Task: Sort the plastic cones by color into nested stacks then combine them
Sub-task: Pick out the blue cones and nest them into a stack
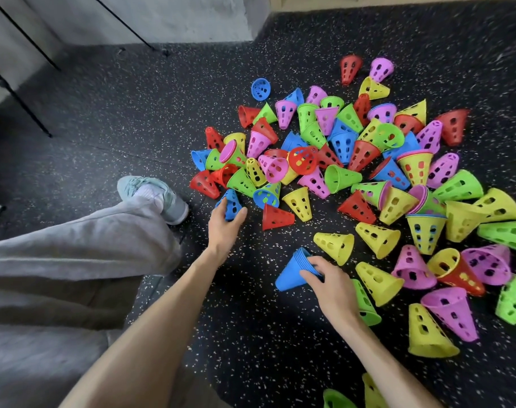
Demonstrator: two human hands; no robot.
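Note:
A big heap of perforated plastic cones (333, 160) in red, blue, green, yellow and pink lies scattered on the dark speckled floor. My left hand (222, 228) grips a single blue cone (232, 205) at the heap's near left edge. My right hand (328, 282) holds a nested stack of blue cones (293, 272) lying on its side, its narrow end pointing to the lower left. Yellow cones (336, 245) lie just beyond the stack.
My leg in grey trousers (74, 260) and a pale green shoe (159, 198) lie at left. Black stand legs (24, 104) and a grey wall (162, 19) are at the far left. Bare speckled floor (250, 334) stretches between my arms.

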